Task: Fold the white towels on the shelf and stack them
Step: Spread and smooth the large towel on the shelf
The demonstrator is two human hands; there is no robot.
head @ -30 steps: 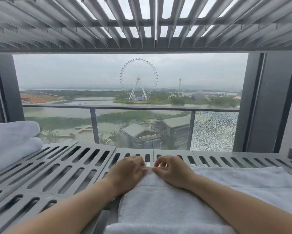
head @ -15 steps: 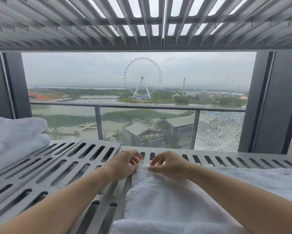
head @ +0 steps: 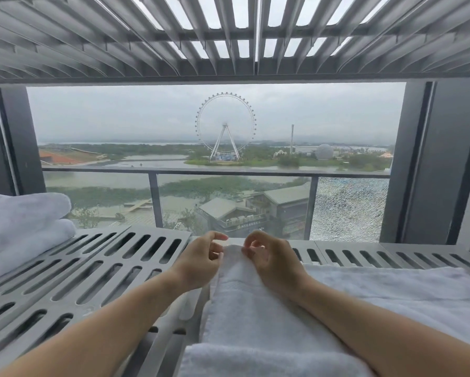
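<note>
Towels already folded (head: 21, 227) sit stacked at my nine o'clock on the slotted metal shelf (head: 92, 268). Moving right, my left hand (head: 201, 263) has loosely curled fingers beside the far left corner of the white towel (head: 255, 308), thumb and fingertips touching its edge; whether it truly pinches the cloth I cannot tell. My right hand (head: 272, 258) at twelve o'clock seems to nip the same far edge between thumb and forefinger. The towel lies lengthwise toward me, with more of it spread flat toward three o'clock. To fold well, I judge both hands should grip matching corners, keep the edge taut and square, then bring it over evenly so the hems align before pressing flat.
</note>
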